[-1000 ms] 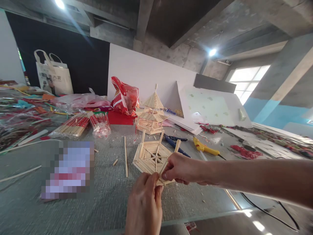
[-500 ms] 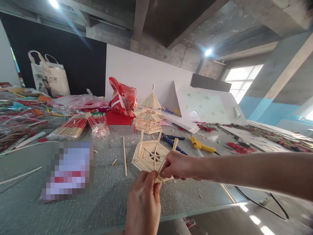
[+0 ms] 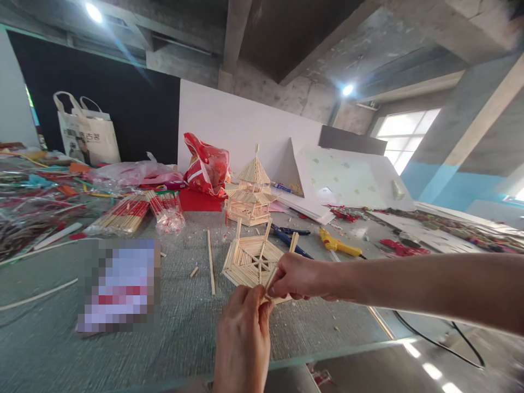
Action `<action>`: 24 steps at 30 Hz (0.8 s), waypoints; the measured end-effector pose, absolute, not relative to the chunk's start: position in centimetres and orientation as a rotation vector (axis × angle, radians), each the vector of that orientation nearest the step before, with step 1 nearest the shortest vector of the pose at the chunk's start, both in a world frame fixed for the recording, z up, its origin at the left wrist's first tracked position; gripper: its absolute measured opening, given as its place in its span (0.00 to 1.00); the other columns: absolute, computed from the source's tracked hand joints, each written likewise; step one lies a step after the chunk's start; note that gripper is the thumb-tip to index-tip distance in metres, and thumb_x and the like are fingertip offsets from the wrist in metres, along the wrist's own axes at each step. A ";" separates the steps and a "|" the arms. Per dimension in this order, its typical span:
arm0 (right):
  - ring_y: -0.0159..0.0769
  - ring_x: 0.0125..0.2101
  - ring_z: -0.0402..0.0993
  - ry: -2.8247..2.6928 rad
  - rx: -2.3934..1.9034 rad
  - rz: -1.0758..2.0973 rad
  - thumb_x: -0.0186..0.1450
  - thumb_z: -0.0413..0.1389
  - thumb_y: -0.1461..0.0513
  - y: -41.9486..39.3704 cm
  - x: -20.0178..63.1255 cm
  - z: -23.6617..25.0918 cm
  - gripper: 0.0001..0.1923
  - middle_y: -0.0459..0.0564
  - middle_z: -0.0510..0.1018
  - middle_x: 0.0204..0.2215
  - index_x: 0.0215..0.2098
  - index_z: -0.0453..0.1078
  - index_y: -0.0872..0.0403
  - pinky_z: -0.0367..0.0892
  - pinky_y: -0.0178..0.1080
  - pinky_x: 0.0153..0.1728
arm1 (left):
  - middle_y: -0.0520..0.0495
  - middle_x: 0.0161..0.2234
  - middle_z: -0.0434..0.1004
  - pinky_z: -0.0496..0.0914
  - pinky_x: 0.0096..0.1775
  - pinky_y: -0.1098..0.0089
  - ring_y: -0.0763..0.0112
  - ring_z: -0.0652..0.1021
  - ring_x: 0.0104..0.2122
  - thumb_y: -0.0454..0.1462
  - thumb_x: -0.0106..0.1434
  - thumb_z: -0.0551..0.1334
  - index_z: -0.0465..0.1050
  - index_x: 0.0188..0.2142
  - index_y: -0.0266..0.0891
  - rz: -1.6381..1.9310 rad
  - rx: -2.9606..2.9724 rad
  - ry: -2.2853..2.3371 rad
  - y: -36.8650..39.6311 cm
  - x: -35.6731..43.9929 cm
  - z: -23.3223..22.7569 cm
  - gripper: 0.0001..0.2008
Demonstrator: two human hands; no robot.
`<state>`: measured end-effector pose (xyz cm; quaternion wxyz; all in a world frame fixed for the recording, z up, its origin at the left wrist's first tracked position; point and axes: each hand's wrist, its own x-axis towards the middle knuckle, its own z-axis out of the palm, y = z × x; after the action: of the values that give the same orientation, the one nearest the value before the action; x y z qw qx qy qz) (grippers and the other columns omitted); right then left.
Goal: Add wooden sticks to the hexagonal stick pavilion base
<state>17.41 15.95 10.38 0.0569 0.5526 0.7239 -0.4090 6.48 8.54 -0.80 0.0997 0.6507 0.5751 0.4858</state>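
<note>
At near edge of pale hexagonal stick-built platform [image 3: 252,261]: right hand [image 3: 298,277] and left hand [image 3: 244,333] both pinching short wooden stick [image 3: 269,277], slanting up-right.

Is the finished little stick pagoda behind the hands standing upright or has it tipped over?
Upright. The pagoda sits level on the table, its pointed roof straight up, behind the flat stick frame both hands are touching.
</note>
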 end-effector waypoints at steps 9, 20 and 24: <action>0.22 0.12 0.54 2.192 1.736 -1.258 0.46 0.54 0.65 15.8 17.1 10.6 0.05 0.38 0.60 0.10 0.15 0.63 0.57 0.47 0.28 0.12 | 0.48 0.31 0.73 0.71 0.32 0.65 0.67 0.75 0.30 0.34 0.62 0.53 0.69 0.37 0.42 1.488 1.968 1.695 8.7 6.4 -0.9 0.07; 0.22 0.12 0.58 2.185 1.724 -1.335 0.46 0.53 0.67 15.9 17.3 10.4 0.03 0.40 0.65 0.12 0.16 0.66 0.58 0.50 0.26 0.10 | 0.48 0.31 0.73 0.70 0.32 0.67 0.68 0.75 0.31 0.33 0.63 0.53 0.69 0.37 0.42 1.457 1.969 1.703 8.6 6.4 -0.9 0.07; 0.22 0.12 0.59 2.205 1.695 -1.336 0.46 0.53 0.66 16.0 17.4 10.3 0.03 0.40 0.66 0.13 0.17 0.67 0.58 0.52 0.26 0.10 | 0.48 0.30 0.72 0.70 0.31 0.66 0.67 0.75 0.30 0.32 0.62 0.53 0.69 0.36 0.41 1.469 1.934 1.707 8.6 6.5 -0.8 0.07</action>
<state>17.37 16.02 10.34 0.0281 0.5492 0.7142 -0.4330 6.46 8.57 -0.80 0.0863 0.6490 0.5730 0.4929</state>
